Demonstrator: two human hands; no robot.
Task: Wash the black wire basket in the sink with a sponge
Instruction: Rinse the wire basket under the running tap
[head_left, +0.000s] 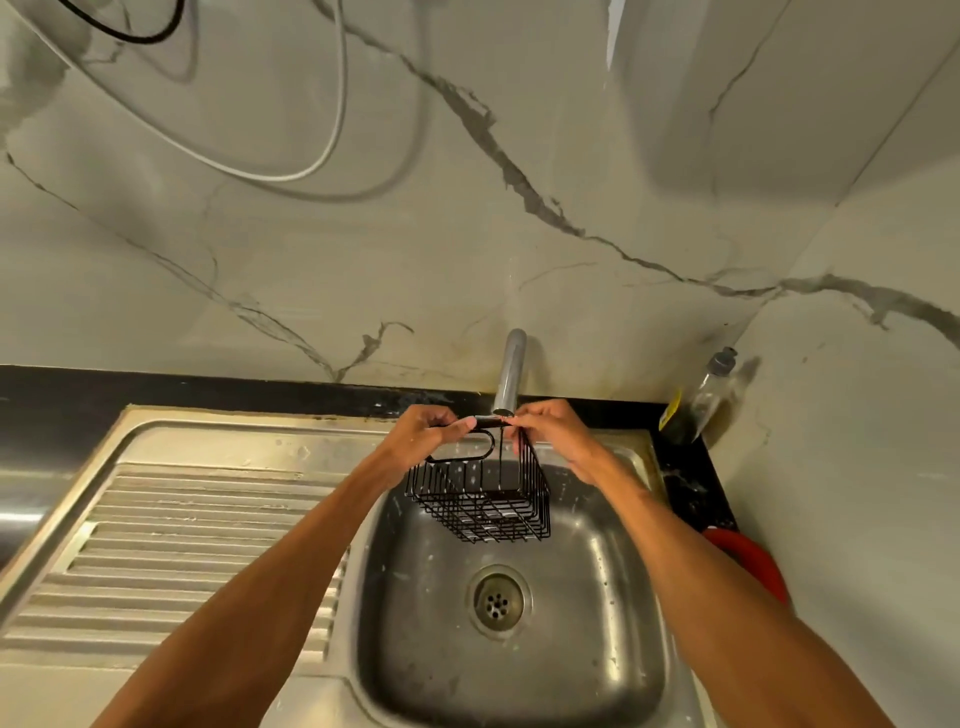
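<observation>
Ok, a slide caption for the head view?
The left hand and right hand hold the black wire basket under the tap, above the sink.

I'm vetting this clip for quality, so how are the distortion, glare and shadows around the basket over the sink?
Head view: wide-angle stretch fans out the drainboard; soft glare on the steel sink; the white cable casts a blurred shadow on the marble wall; the black wire basket, gripped by left hand and right hand, looks sharp.

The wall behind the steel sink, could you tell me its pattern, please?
Pale marble wall with dark grey veins; head view.
</observation>
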